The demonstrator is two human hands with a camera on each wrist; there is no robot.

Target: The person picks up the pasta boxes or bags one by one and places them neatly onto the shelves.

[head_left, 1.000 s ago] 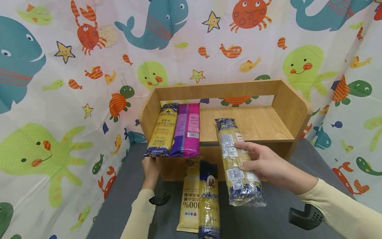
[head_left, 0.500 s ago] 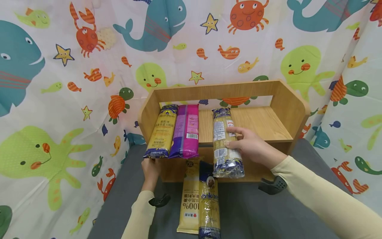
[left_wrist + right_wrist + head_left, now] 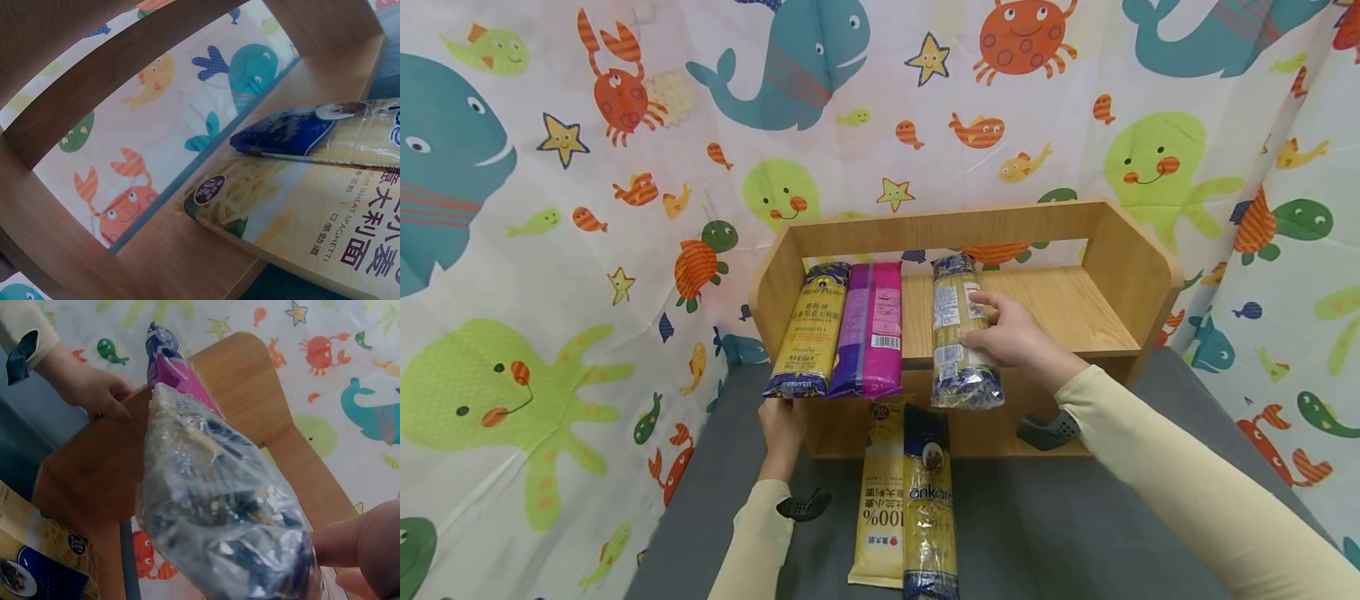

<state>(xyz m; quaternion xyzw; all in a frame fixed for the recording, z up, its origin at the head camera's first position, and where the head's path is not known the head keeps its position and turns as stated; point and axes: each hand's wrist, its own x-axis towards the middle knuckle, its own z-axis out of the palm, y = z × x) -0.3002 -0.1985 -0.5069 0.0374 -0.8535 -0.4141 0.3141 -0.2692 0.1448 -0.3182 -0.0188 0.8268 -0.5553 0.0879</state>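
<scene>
My right hand (image 3: 1018,337) grips a clear-wrapped spaghetti pack (image 3: 958,367) with blue ends by its right side, over the wooden shelf's (image 3: 1037,312) upper board. The pack's near end juts past the front edge; whether it touches the board I cannot tell. My left hand (image 3: 782,429) holds the shelf's front left edge; in the right wrist view that left hand (image 3: 94,394) has its thumb on the wood. On the upper board, side by side, lie a yellow spaghetti pack (image 3: 810,329) and a pink-purple pack (image 3: 872,329).
Below, a cream spaghetti pack (image 3: 880,508) and a blue-and-yellow pack (image 3: 929,508) lie side by side, their far ends on the lower board (image 3: 169,256) and their near ends over the grey table (image 3: 1060,525). A patterned curtain (image 3: 647,292) hangs behind and beside the shelf.
My right hand has carried the blue-ended spaghetti pack left and away from me, further over the upper board, and the pack has straightened. The left hand stays at the shelf's edge.
</scene>
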